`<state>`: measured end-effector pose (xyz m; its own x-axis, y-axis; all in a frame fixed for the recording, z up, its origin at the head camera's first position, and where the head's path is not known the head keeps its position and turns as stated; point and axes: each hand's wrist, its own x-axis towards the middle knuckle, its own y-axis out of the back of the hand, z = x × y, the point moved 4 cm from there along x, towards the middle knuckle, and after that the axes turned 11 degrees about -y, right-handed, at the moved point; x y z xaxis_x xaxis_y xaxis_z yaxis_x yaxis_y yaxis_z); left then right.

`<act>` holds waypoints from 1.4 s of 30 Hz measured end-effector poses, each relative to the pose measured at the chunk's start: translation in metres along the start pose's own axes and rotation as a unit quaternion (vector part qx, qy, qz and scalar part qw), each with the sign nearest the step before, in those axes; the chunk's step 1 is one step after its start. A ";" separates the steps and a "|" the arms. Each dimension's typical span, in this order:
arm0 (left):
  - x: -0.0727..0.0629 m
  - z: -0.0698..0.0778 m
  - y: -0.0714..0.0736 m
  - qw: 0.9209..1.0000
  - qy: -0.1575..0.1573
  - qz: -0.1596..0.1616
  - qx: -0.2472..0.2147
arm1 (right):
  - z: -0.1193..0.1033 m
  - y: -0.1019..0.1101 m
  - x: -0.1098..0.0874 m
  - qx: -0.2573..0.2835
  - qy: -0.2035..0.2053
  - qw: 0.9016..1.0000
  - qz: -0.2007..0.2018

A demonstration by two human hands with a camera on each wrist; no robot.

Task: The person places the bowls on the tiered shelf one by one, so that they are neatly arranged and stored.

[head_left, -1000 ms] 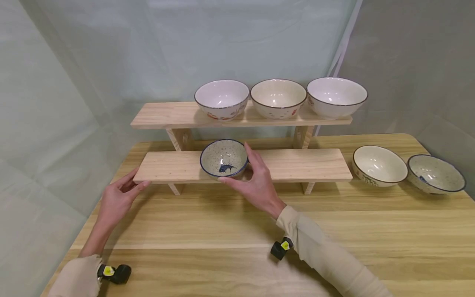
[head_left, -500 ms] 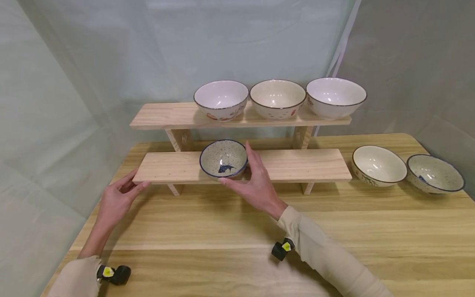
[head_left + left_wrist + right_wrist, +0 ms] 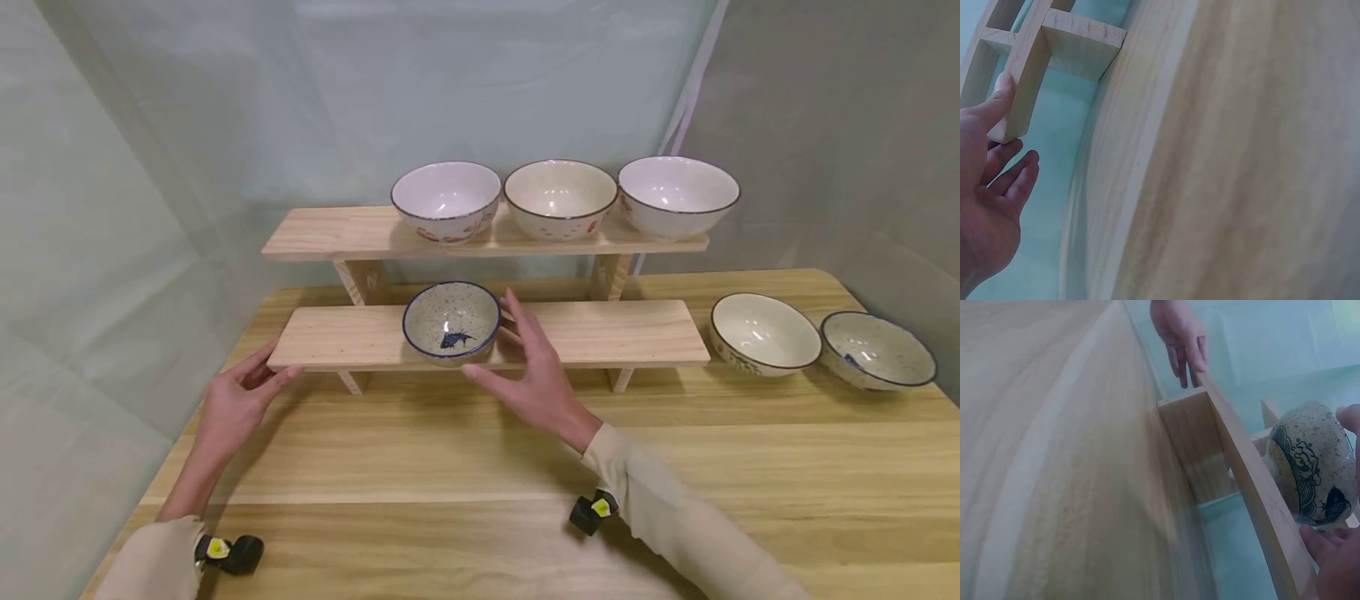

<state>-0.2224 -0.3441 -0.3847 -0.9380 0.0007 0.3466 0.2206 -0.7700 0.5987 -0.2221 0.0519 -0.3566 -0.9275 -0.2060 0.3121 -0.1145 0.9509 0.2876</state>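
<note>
A speckled grey bowl (image 3: pixel 450 312) with a blue rim and a blue fish painted inside stands upright near the middle of the lower wooden shelf (image 3: pixel 615 329). Just right of it, my right hand (image 3: pixel 540 387) is spread, thumb in front and fingers behind, with a small gap showing to the bowl's side. The right wrist view shows the bowl's (image 3: pixel 1310 462) dark patterned outside between thumb and fingers. My left hand (image 3: pixel 232 408) pinches the left end of the lower shelf, its thumb on the front edge; the left wrist view shows this shelf end (image 3: pixel 1022 94) too.
Three patterned bowls, a left one (image 3: pixel 447 196), a middle one (image 3: pixel 561 196) and a right one (image 3: pixel 678 192), line the upper shelf (image 3: pixel 330 233). On the table (image 3: pixel 420 467) to the right sit a cream bowl (image 3: pixel 765 329) and another blue-rimmed bowl (image 3: pixel 877 346).
My right hand has let go of the speckled bowl and moved slightly right, its fingers opening wider. The bowl stays in place on the shelf, and my left hand keeps its hold.
</note>
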 end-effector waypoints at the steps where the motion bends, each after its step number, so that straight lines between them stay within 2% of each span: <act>1: 0.000 0.000 0.000 1.000 0.000 0.000 0.000 | 0.000 0.001 -0.001 0.005 0.006 1.000 -0.002; 15: 0.001 0.001 0.000 1.000 0.001 -0.004 0.002 | -0.001 0.015 -0.014 0.023 0.078 0.997 0.007; 27: 0.001 0.001 0.000 1.000 -0.001 -0.002 0.012 | 0.004 0.033 -0.025 0.021 0.077 0.997 0.012; 42: 0.001 0.000 0.001 1.000 -0.004 0.000 0.003 | 0.008 0.043 -0.029 0.023 0.083 0.996 0.013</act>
<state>-0.2235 -0.3443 -0.3838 -0.9362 0.0060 0.3514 0.2218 -0.7656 0.6038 -0.2032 0.1008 -0.3605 -0.8586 -0.2132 0.4661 -0.1115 0.9653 0.2361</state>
